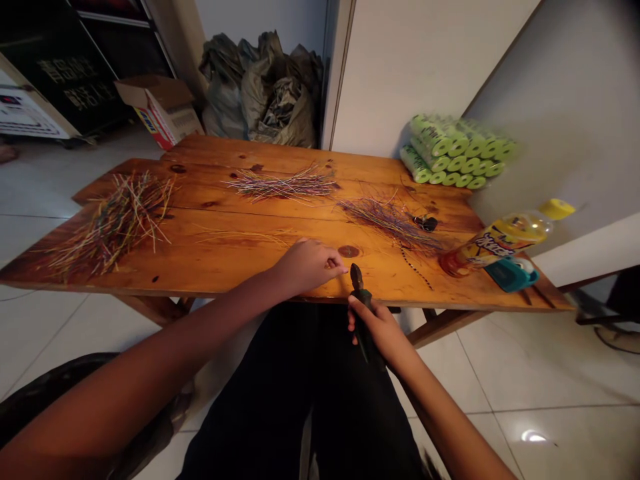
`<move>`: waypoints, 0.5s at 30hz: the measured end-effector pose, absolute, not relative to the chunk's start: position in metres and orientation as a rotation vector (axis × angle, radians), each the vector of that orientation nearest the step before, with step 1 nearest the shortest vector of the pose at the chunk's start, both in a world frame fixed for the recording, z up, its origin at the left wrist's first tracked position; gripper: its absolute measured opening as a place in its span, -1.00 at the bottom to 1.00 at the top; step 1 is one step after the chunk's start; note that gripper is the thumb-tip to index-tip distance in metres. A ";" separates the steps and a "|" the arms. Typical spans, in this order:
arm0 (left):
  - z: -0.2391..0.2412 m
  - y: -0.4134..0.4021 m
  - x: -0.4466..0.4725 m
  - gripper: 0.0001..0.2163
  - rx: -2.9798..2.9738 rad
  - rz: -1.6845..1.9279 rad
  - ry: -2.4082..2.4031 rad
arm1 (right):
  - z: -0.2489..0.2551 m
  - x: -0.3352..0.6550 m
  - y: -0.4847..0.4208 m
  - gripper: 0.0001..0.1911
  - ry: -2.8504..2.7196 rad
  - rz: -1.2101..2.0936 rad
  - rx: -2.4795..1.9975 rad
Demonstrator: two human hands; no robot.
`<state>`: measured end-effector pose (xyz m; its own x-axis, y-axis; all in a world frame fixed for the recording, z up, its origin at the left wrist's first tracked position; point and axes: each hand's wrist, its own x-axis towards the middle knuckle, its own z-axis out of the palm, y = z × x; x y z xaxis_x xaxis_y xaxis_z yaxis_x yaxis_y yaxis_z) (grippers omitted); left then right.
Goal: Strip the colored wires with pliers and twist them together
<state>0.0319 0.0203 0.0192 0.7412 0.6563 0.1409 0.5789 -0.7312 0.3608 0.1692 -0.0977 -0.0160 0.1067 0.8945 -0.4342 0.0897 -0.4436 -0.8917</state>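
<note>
My left hand (316, 265) is closed in a pinch over the table's front edge, on what looks like the end of a thin wire. A few thin yellowish wires (250, 235) lie to its left and run towards the hand. In my right hand (376, 325) is a pair of dark pliers (357, 279), jaws pointing up, just right of my left fingertips. Whether the jaws touch the wire is too small to tell. Beyond my hands lie a middle bundle of coloured wires (285, 185) and a purplish bundle (387, 217); a larger mixed bundle (117, 220) is at the left.
On the wooden table (210, 263), a drink bottle (500, 241) and a teal tape dispenser (513, 273) stand at the right. A small black object (426, 223) is by the purplish wires. Green-wrapped rolls (455, 153) sit at the back right. Sacks (270, 93) and a carton (163, 110) are behind.
</note>
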 end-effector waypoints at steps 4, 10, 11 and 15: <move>0.013 0.021 0.033 -0.83 2.583 0.443 1.021 | -0.016 0.168 -0.097 -0.62 -0.951 1.419 -1.639; 0.010 0.020 0.033 -0.87 2.641 0.489 1.014 | -0.017 0.170 -0.096 -0.62 -0.914 1.466 -1.593; 0.010 0.020 0.033 -0.87 2.640 0.490 1.009 | -0.018 0.170 -0.096 -0.62 -0.915 1.470 -1.588; 0.007 0.020 0.032 -0.86 2.636 0.493 0.995 | -0.018 0.169 -0.095 -0.64 -0.935 1.478 -1.598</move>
<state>0.0319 0.0202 0.0073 0.7044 0.6764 0.2150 0.5808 -0.7234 0.3733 0.1689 -0.0946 -0.0185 0.0649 0.8922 -0.4470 0.0212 -0.4491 -0.8932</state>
